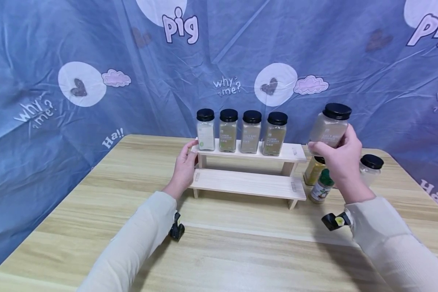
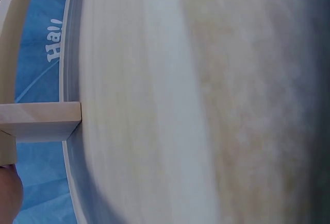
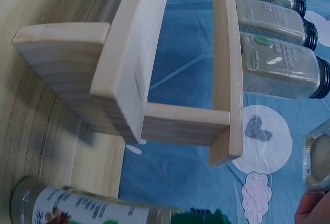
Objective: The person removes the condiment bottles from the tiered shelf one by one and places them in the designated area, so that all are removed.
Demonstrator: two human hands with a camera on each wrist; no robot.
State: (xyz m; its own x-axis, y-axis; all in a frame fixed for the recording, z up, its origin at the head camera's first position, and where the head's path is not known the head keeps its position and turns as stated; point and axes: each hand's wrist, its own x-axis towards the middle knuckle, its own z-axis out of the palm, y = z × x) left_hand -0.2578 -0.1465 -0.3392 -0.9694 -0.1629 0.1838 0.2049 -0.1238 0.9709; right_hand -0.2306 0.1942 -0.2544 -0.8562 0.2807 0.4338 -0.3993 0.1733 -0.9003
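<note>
My right hand [image 1: 344, 162] holds a clear spice jar [image 1: 330, 127] with a black lid, raised off the table to the right of a two-tier wooden rack [image 1: 241, 182]. Its label appears to read salt and pepper. At the rack's left side, my left hand [image 1: 185, 166] grips the end of the upper tier. Several similar black-lidded jars stand in a row on that tier, among them a white-filled jar [image 1: 206, 132] at the left and a cumin powder jar [image 1: 274, 136] at the right. The lower tier bears nothing. In the left wrist view only a fingertip [image 2: 9, 195] shows against the wood.
Right of the rack stand a green-capped bottle [image 1: 321, 188], a yellowish jar [image 1: 314, 170] with a dark lid, and another black-lidded jar [image 1: 370, 170], partly behind my right hand. A blue printed curtain [image 1: 160, 81] hangs behind the wooden table [image 1: 241, 259].
</note>
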